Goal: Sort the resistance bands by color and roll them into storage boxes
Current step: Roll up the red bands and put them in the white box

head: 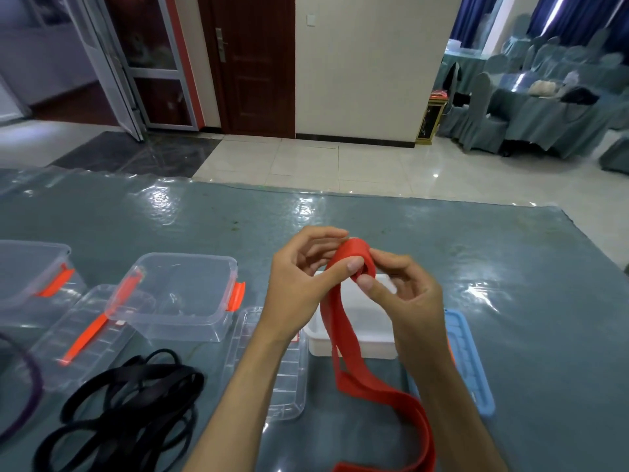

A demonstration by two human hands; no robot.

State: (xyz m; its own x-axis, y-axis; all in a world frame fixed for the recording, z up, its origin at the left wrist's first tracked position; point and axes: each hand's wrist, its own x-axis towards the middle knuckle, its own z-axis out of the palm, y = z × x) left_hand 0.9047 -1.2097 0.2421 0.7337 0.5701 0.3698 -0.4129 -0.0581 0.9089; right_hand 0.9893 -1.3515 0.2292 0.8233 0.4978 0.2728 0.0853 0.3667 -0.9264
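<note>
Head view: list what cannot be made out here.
- red band: its tail runs off the bottom edge, so its length is unknown.
- white box: interior mostly hidden by the left hand, right hand and band.
- purple band: cut by the left edge.
- black bands: tangled, count unclear.

Table setup: grey-blue table (493, 267) under shiny clear plastic.
On it sit clear storage boxes (177, 298) with orange latches, clear lids (272, 369), a white box (367, 332), a blue lid (471, 362), black bands (136, 403) piled, and a purple band (30, 390).
</note>
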